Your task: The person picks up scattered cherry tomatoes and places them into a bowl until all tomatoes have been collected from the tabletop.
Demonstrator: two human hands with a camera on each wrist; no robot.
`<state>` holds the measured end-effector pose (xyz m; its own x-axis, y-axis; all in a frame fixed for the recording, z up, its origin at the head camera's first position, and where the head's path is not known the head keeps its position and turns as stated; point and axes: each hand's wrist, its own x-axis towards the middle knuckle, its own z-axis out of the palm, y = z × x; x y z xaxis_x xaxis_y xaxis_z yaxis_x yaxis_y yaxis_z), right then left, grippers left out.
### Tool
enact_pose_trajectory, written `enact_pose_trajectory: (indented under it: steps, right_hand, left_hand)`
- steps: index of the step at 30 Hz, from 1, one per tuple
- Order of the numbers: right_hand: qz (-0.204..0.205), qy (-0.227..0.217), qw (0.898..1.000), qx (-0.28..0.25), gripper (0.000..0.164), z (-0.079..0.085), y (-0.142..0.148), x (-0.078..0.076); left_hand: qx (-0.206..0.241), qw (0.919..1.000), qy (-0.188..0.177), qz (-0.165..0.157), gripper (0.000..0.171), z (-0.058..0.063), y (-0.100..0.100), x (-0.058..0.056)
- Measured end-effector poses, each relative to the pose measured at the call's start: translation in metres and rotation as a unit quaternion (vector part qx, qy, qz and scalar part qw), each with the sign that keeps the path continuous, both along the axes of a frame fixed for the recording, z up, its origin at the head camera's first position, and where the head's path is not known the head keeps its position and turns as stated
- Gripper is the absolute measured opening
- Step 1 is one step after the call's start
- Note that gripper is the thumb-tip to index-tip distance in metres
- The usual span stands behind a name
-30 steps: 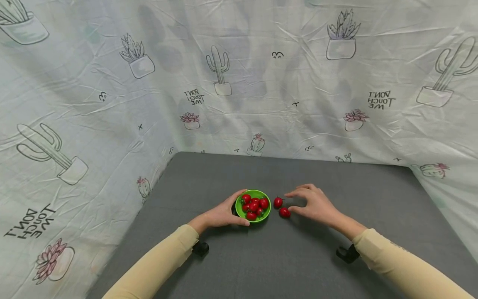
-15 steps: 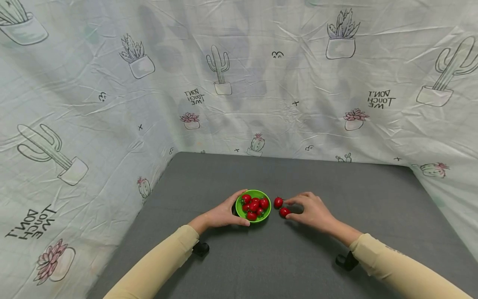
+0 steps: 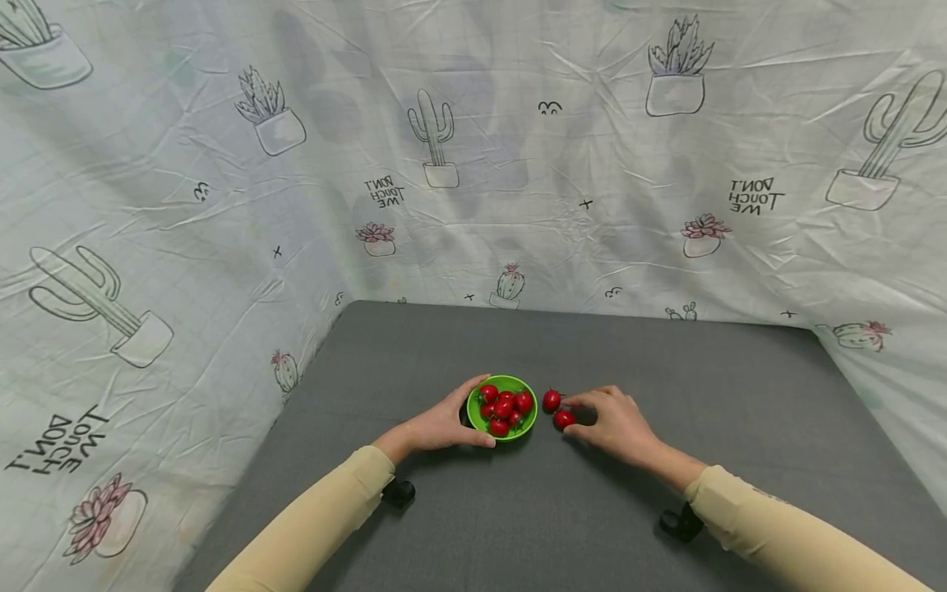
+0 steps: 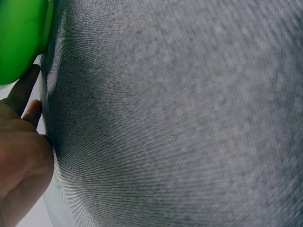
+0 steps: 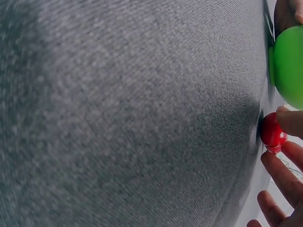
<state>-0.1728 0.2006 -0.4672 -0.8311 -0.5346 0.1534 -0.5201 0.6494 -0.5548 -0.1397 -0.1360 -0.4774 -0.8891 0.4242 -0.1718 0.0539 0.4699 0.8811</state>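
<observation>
A small green bowl (image 3: 531,424) with several red cherry tomatoes (image 3: 502,409) in it stands mid-table. My left hand (image 3: 442,423) holds it from the left, thumb at the near side and fingers round the far side; in the left wrist view the bowl (image 4: 19,40) shows at the top left corner. Just right of the bowl lie two loose cherry tomatoes. My right hand (image 3: 617,423) pinches the nearer cherry tomato (image 3: 564,419) between thumb and fingers, down at the table. The farther cherry tomato (image 3: 551,400) lies beside the index fingertip.
The grey tabletop (image 3: 473,518) spreads around both hands. Behind and to the left hangs a pale curtain (image 3: 518,148) printed with cacti. A black wrist mount (image 3: 398,493) sits under the left wrist, and another black mount (image 3: 682,522) under the right.
My right hand has come down and leftward, and its thumb and fingers have closed in on the nearer cherry tomato. The left hand and the bowl stay put.
</observation>
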Motion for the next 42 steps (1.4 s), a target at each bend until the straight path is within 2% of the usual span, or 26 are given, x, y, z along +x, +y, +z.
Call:
enact_pose_trajectory:
  steps: [15, 33, 42]
  right_hand:
    - [0.006, 0.019, 1.000, 0.005, 0.034, -0.0056, -0.0030, -0.0043]
    - [0.012, 0.017, 1.000, 0.005, 0.030, -0.0055, -0.0020, -0.0023]
    - [0.013, 0.021, 1.000, -0.004, 0.029, -0.0044, -0.0023, -0.0037]
  left_hand:
    - [-0.007, 1.0000, 0.001, 0.002, 0.102, 0.0005, 0.0008, -0.0012]
    - [-0.002, 1.0000, 0.003, -0.003, 0.106, -0.0009, 0.0002, -0.0026]
    - [-0.015, 0.9999, 0.003, -0.002, 0.105, -0.0006, -0.0003, -0.0028]
